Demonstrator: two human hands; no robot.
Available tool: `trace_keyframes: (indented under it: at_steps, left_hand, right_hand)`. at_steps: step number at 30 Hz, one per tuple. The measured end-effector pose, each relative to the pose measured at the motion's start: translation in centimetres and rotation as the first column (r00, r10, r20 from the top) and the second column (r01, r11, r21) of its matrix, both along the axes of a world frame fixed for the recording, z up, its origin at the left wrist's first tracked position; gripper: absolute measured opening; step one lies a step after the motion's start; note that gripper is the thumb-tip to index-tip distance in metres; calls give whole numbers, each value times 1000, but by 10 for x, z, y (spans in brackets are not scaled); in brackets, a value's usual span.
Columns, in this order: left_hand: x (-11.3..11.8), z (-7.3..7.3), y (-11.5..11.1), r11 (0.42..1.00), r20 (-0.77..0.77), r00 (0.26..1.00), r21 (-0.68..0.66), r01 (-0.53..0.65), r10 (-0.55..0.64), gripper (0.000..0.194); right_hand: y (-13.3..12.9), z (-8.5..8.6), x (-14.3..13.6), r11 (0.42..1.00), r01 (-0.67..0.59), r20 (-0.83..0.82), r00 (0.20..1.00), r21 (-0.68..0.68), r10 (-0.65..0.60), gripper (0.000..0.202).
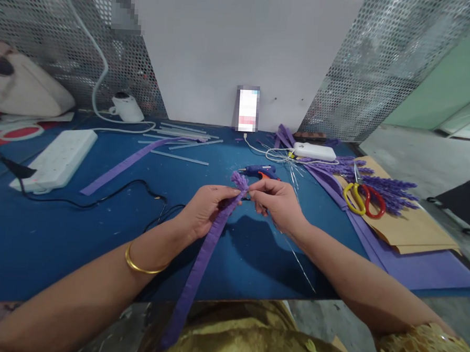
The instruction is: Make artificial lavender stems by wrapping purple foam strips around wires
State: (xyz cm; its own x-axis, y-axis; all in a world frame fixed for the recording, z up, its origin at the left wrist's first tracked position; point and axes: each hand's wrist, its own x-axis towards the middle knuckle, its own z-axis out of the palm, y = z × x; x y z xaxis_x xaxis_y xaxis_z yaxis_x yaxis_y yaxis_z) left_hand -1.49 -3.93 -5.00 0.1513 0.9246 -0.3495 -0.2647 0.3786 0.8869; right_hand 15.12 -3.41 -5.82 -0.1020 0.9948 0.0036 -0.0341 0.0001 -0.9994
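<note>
Head view, as I watch it from a distance: both hands meet at the middle of the blue table [108, 253], over the purple strip [202, 269] and the small fringed tuft [238, 180] at its far end. The left hand [206, 208] pinches the strip between thumb and fingers just below the tuft; the right hand [279, 202] has its thumb and fingertips closed at the base of the tuft. A thin wire [301, 266] slants out on the near side of the right hand; I cannot tell whether the fingers also grip it. The strip's long tail runs near and left, past the table edge, above the lap.

Handling, in my judgement: I would keep the left pinch close to the tuft and the strip lightly taut, so the paper lies flat and does not twist. The right fingertips should turn in small amounts and press evenly, since a hard squeeze could crush the fringe. The hanging tail could snag on the table edge, so I would leave it slack there. The glue gun [261, 171] lies just beyond the right hand; I would keep the knuckles and the paper off its nozzle.
</note>
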Motion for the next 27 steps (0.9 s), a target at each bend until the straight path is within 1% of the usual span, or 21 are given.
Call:
trace_keyframes:
  at_steps: [3, 5, 7, 8, 9, 11, 13, 14, 16, 18, 19, 21, 22, 23, 24, 25, 27]
  left_hand:
    - [2, 0, -2, 1000, -10, 1000, 21, -6, 7, 19]
    - [3, 0, -4, 999, -2, 1000, 31, -24, 24, 20]
    - [4, -2, -5, 998, 1, 999, 41, -43, 43, 21]
    - [5, -3, -6, 997, -3, 999, 51, -52, 52, 22]
    - [5, -4, -7, 996, -10, 998, 65, -62, 63, 21]
    - [6, -5, -7, 992, -25, 996, 97, -81, 84, 20]
    - [7, -5, -8, 989, -29, 995, 113, -95, 99, 20]
    - [7, -5, -9, 988, -23, 994, 113, -100, 104, 20]
    - [9, -3, -9, 989, 2, 994, 98, -107, 107, 22]
    - [10, 0, -10, 990, 35, 993, 76, -116, 113, 24]
    - [10, 1, -10, 990, 51, 992, 69, -120, 117, 24]
    - [11, 4, -10, 990, 74, 990, 64, -126, 121, 23]
    - [11, 5, -10, 990, 80, 989, 63, -127, 122, 23]
    - [11, 5, -10, 990, 85, 989, 62, -127, 122, 24]
    - [11, 5, -10, 990, 87, 988, 62, -129, 124, 24]
    - [11, 5, -10, 989, 87, 988, 63, -134, 128, 25]
    - [10, 3, -9, 987, 81, 987, 72, -144, 138, 27]
  right_hand:
    - [-1, 1, 0, 999, 6, 86, 996, 46, -10, 11]
    - [-3, 0, 0, 995, 8, 147, 989, 99, -22, 9]
    - [-4, 0, 0, 979, 15, 215, 975, 205, -60, 7]
    - [-5, -1, 0, 958, 18, 257, 962, 285, -95, 8]
    - [-6, -1, 0, 925, 16, 303, 942, 379, -141, 9]
    - [-9, -1, 1, 823, -23, 395, 884, 567, -248, 14]
    - [-11, -1, 1, 717, -92, 471, 810, 691, -349, 18]
    - [-13, -1, 1, 681, -125, 504, 769, 721, -393, 18]
    - [-15, -2, 1, 637, -187, 571, 669, 748, -475, 20]
    - [-18, -3, 1, 591, -263, 625, 535, 763, -568, 22]
    - [-19, -4, 0, 557, -310, 634, 466, 770, -617, 23]
    - [-22, -5, -2, 471, -405, 609, 353, 784, -710, 25]
    - [-23, -6, -3, 434, -444, 590, 314, 784, -744, 25]
    - [-25, -6, -5, 412, -475, 578, 284, 778, -765, 26]
    - [-26, -6, -7, 408, -499, 581, 258, 764, -772, 27]
    - [-28, -7, -8, 423, -516, 599, 237, 744, -764, 29]
    - [-30, -6, -11, 488, -529, 667, 219, 694, -712, 31]
